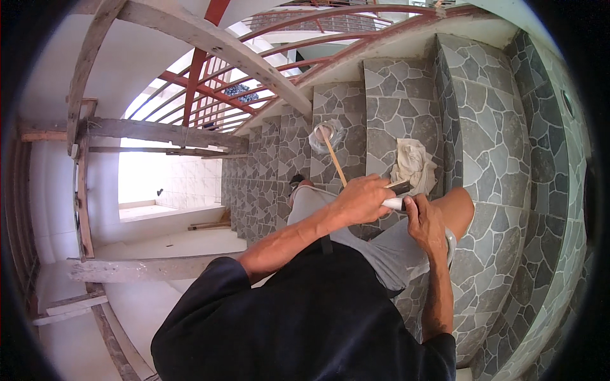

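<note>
My left hand (363, 200) is closed, its fingers wrapped around a small white cylindrical piece (394, 203). A dark, flat-sided piece (399, 187) with a pale edge shows just past its fingers; whether it is joined to the white one I cannot tell. My right hand (424, 223) pinches the far end of the white piece between thumb and fingers. A thin light wooden stick (334, 156) runs from a small round container (325, 132) to beside my left hand, and its near end is hidden there. Clear plastic wraps the container, which stands on a step.
Crumpled beige cloth (414, 166) lies on the step beyond my hands. Stone-patterned tiled stairs (486, 120) surround me, dropping away to the left. A red metal railing (298, 47) follows the far side. Rough wooden beams (165, 133) form a frame at the left.
</note>
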`<act>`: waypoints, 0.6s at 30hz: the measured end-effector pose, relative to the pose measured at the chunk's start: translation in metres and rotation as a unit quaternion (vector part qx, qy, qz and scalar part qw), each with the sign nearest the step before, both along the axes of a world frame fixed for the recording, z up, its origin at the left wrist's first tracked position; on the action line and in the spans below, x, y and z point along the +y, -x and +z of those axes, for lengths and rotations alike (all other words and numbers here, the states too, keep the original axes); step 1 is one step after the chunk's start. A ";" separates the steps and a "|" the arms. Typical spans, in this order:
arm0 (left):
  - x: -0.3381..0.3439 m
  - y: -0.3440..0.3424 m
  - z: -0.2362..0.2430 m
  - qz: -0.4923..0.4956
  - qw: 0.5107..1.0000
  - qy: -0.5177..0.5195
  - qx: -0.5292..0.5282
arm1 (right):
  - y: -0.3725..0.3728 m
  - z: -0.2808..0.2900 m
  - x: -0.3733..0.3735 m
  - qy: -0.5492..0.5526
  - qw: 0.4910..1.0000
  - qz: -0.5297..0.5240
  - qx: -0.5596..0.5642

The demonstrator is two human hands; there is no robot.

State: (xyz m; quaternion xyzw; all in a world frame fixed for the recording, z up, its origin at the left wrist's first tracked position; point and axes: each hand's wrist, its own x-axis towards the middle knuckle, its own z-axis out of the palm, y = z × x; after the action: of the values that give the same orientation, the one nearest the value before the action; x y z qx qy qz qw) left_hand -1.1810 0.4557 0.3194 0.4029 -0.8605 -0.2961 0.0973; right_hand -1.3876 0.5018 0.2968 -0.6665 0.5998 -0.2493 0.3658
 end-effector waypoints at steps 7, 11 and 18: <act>-0.005 -0.004 0.000 -0.015 0.999 -0.042 -0.023 | -0.004 0.008 0.006 -0.015 0.997 -0.003 -0.075; -0.006 -0.002 0.004 -0.029 0.999 -0.036 -0.020 | -0.003 0.001 0.003 -0.033 0.996 -0.018 -0.080; -0.005 0.003 -0.001 -0.013 0.999 0.005 -0.029 | -0.006 -0.021 0.006 -0.132 0.986 -0.054 -0.086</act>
State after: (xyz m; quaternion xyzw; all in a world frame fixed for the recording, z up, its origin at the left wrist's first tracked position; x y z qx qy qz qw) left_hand -1.1838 0.4509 0.3184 0.3999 -0.8696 -0.2809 0.0709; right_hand -1.3817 0.5075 0.2762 -0.5551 0.6290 -0.2434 0.4868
